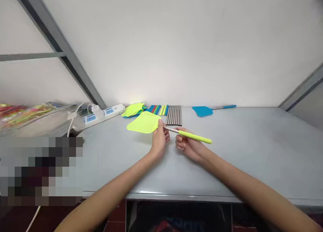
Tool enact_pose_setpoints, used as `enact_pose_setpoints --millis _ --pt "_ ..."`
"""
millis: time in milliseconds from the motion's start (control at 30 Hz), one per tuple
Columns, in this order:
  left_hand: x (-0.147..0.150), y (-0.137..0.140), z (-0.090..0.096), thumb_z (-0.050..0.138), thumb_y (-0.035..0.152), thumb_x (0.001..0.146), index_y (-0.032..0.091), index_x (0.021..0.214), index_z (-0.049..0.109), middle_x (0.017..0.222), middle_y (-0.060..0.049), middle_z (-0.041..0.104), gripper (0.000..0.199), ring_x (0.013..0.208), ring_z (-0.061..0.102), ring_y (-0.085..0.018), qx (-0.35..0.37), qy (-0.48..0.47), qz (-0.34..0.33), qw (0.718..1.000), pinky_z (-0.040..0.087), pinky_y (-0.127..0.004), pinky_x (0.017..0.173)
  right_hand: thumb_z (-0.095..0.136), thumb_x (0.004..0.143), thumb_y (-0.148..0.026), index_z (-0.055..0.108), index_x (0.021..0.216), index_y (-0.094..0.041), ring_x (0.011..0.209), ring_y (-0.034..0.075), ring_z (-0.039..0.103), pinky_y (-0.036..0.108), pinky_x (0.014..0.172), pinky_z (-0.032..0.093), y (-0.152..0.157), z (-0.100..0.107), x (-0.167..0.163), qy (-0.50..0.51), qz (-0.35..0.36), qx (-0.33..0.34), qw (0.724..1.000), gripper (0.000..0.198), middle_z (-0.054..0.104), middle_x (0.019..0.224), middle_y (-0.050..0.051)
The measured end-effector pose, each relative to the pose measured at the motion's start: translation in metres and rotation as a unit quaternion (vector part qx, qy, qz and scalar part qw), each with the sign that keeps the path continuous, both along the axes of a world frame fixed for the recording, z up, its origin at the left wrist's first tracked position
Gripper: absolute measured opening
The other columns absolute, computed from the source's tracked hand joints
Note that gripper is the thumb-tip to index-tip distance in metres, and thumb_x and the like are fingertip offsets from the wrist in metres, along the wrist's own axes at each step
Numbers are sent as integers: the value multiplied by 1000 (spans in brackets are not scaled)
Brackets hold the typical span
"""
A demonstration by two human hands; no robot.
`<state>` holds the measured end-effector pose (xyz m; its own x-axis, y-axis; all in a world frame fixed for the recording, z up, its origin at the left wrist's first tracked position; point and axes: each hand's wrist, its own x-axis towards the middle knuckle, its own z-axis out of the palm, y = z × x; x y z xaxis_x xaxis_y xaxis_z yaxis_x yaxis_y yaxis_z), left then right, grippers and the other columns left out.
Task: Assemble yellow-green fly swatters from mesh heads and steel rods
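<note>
A yellow-green fly swatter (144, 122) with a perforated head, a metal shaft and a matching grip is held above the table, its head to the left. My left hand (159, 136) is closed on the neck, thumb on top where head meets shaft. Around the front of the grip, my right hand (187, 143) is closed, fingers curled beneath it. Behind them lie a row of metal tubes (174, 116), several coloured grips (158, 109) in blue, red, green and yellow, and a stack of swatter heads (133, 109).
A blue fly swatter (203, 111) lies at the back right by the wall. On the left are a white power strip (104, 114) with cables and a heap of plastic-bagged items (32, 117). The table's front edge (181, 197) runs below my forearms.
</note>
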<state>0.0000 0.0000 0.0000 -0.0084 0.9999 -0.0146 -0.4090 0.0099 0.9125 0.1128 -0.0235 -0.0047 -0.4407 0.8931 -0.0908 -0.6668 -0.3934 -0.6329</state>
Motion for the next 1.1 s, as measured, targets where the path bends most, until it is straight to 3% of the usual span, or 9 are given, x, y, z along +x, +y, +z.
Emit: enact_pose_setpoints --millis 267,500,633,800,1100 --pt "2 -3 -2 45 53 70 18 57 33 43 9 16 39 32 16 -3 -22 -4 -35 999 14 -15 31 49 73 -15 55 84 -17 44 6 41 17 39 28 1 -4 1 50 -22 -33 998 13 52 58 -1" --pt "3 -6 -2 46 51 70 18 54 27 45 9 18 41 35 18 -3 -37 0 -51 998 16 -16 33 54 67 -8 56 91 -22 55 7 48 17 42 32 2 -5 2 39 -41 -26 998 27 54 69 -2" --pt "4 -8 -2 46 53 69 17 55 31 47 7 30 41 38 29 -4 -56 6 -67 996 23 -16 36 54 67 -9 57 92 -23 62 9 50 18 45 33 0 -2 1 -11 -41 18 999 29 57 82 1" --pt "5 -9 -3 43 55 69 17 55 37 48 6 34 41 40 33 -4 -45 22 -92 994 21 -17 37 52 69 -18 59 91 -20 60 11 51 20 43 31 -1 1 1 -114 -67 122 984 23 57 79 4" --pt "5 -11 -5 39 54 72 16 56 44 47 5 38 41 41 42 -6 -24 55 -137 989 23 -18 39 54 71 -32 59 88 -21 51 7 45 20 42 29 2 1 -1 -176 -90 144 970 21 52 70 0"
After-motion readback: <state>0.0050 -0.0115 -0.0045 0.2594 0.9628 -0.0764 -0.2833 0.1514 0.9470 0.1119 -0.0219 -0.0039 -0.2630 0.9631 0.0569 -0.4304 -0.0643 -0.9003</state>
